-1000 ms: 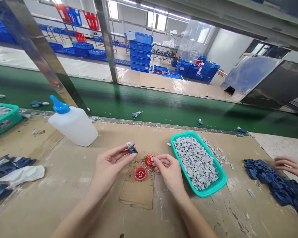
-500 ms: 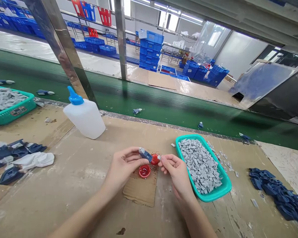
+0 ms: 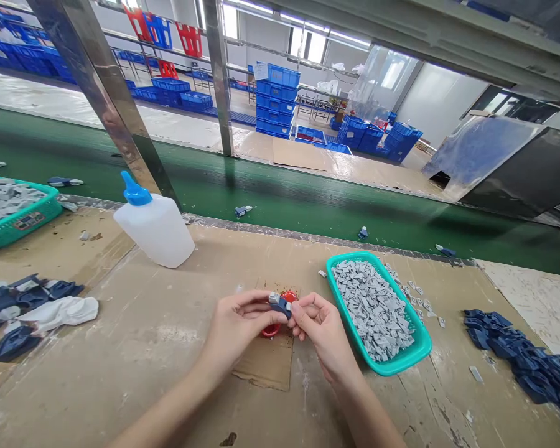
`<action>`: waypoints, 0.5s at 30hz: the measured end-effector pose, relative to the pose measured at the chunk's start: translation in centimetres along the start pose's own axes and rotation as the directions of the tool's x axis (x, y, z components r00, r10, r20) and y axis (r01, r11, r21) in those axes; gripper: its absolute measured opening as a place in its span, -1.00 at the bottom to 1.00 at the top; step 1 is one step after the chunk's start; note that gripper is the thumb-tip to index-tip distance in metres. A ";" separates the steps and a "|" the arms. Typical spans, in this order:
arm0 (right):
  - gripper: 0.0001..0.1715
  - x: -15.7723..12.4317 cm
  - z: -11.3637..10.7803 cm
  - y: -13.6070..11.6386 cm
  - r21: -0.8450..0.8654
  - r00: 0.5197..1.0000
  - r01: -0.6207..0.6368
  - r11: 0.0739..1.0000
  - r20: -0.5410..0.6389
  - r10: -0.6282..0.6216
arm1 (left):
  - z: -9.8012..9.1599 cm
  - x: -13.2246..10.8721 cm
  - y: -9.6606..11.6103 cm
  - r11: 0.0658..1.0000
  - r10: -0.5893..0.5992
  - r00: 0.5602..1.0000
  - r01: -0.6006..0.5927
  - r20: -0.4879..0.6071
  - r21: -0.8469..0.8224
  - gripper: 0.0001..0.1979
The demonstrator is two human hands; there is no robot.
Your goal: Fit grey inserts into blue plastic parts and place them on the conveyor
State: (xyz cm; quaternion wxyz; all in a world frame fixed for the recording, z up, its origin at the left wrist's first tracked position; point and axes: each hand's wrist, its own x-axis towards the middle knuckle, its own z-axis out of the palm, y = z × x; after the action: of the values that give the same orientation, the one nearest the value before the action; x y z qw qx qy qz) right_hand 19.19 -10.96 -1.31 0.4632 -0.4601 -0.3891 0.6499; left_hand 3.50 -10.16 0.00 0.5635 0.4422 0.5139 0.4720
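Right hand (image 3: 321, 330) nearer navy piece (image 3: 281, 306), long axis slanting, grey end (image 3: 274, 297) upper-left

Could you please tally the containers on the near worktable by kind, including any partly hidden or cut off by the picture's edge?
Teal baskets: 2
Small red dishes, partly hidden by the hands: 2
White squeeze bottle with blue top: 1
Total: 5

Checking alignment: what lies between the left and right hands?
In the head view, a navy plastic part with a grey end, held by the left hand, and a small pale piece pinched by the right hand. Behind, a red dish partly shows.
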 end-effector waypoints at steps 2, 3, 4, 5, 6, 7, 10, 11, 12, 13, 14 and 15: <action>-0.58 -0.1 -0.2 0.0 0.026 0.997 -0.057 0.998 0.062 0.055 | 0.1 -0.3 0.1 0.997 0.053 0.998 -0.054 0.028 0.057 -0.80; -0.56 -0.2 -0.3 0.0 0.040 0.993 -0.081 0.996 0.094 0.076 | 0.2 -0.4 0.2 0.993 0.081 0.996 -0.084 0.045 0.085 -0.82; -0.53 -0.3 -0.3 0.0 0.052 0.989 -0.094 0.994 0.122 0.087 | 0.2 -0.5 0.3 0.989 0.101 0.993 -0.107 0.063 0.106 -0.84; -0.51 -0.4 -0.3 -0.2 0.057 0.986 -0.094 0.994 0.146 0.085 | 0.3 -0.5 0.3 0.986 0.110 0.991 -0.119 0.080 0.116 -0.85; -0.50 -0.6 -0.1 -0.4 0.057 0.983 -0.084 0.995 0.165 0.074 | 0.4 -0.5 0.4 0.987 0.105 0.989 -0.116 0.099 0.113 -0.84; -0.51 -0.7 0.0 -0.6 0.053 0.983 -0.069 0.996 0.176 0.058 | 0.4 -0.5 0.4 0.990 0.091 0.988 -0.103 0.123 0.096 -0.80; -0.59 -1.1 0.1 -2.0 -0.002 0.983 -0.009 1.000 0.183 0.010 | 0.7 -0.4 0.5 0.999 0.040 0.984 -0.044 0.171 0.020 -0.64; -0.63 -1.2 -0.4 -2.5 -0.059 0.986 0.028 0.998 0.166 -0.018 | 0.8 -0.2 0.5 0.999 0.033 0.983 -0.036 0.180 0.014 -0.61; -0.67 -1.3 -1.1 -3.1 -0.147 0.990 0.079 0.986 0.123 -0.061 | 0.8 -0.1 0.5 0.999 0.033 0.983 -0.039 0.181 0.026 -0.60; -0.71 -1.4 -2.1 -3.6 -0.267 0.991 0.135 0.954 0.049 -0.126 | 0.8 0.2 0.6 0.998 0.038 0.984 -0.048 0.175 0.052 -0.60; -0.73 -1.4 -3.5 -4.0 -0.413 0.977 0.174 0.894 -0.043 -0.210 | 0.7 0.5 0.7 0.994 0.047 0.985 -0.062 0.167 0.086 -0.59; -0.75 -1.5 -5.1 -4.3 -0.569 0.931 0.174 0.804 -0.170 -0.322 | 0.6 1.0 0.8 0.989 0.057 0.986 -0.077 0.156 0.123 -0.58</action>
State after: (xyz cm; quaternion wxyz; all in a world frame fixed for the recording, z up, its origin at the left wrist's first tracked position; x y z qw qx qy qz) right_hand 25.32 -10.82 1.70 0.4413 -0.5978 -0.5509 0.3800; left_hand 4.06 -9.04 0.69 0.5552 0.5293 0.4835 0.4218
